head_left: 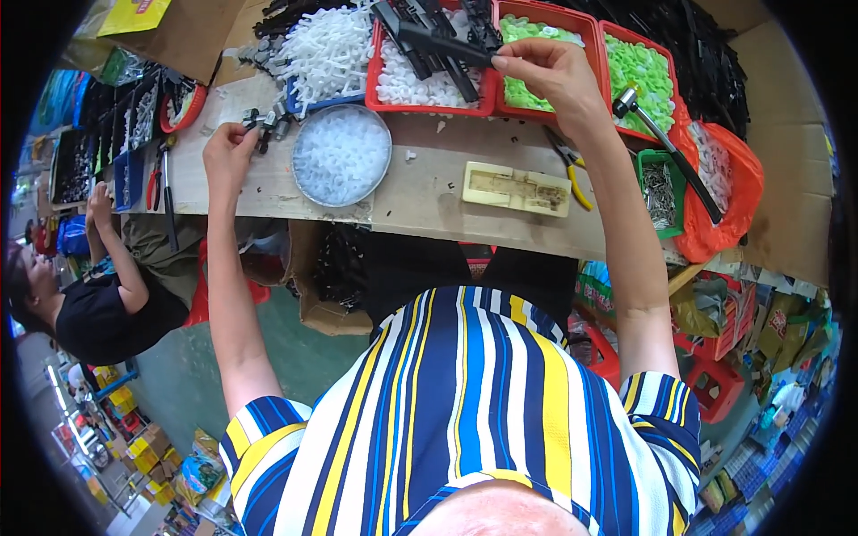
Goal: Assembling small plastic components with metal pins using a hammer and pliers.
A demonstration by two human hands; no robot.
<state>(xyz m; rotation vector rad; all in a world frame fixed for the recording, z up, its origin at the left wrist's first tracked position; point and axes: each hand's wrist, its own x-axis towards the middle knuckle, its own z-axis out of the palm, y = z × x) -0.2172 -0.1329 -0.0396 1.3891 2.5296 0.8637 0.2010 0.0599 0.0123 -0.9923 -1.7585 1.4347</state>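
My right hand (559, 76) is raised over the red trays, thumb and fingers pinching one end of a long black plastic piece (442, 43). Beneath that piece, more black pieces lie on white parts in a red tray (433, 109). At the left, my left hand (231, 154) has its fingertips closed on a small grey part (252, 119), beside similar loose parts on the workbench (420, 192). A round metal dish (342, 203) of translucent white pieces stands just right of this hand. Behind the dish are white plastic parts (326, 58) heaped in a blue tray.
A cream block with a recess (516, 188) lies near the bench's front edge, with yellow-handled pliers (579, 186) beside it. Rightward are a hammer (684, 165), a green tray (668, 231) of metal pins and a red bag (749, 192). Another person (116, 308) works at the left.
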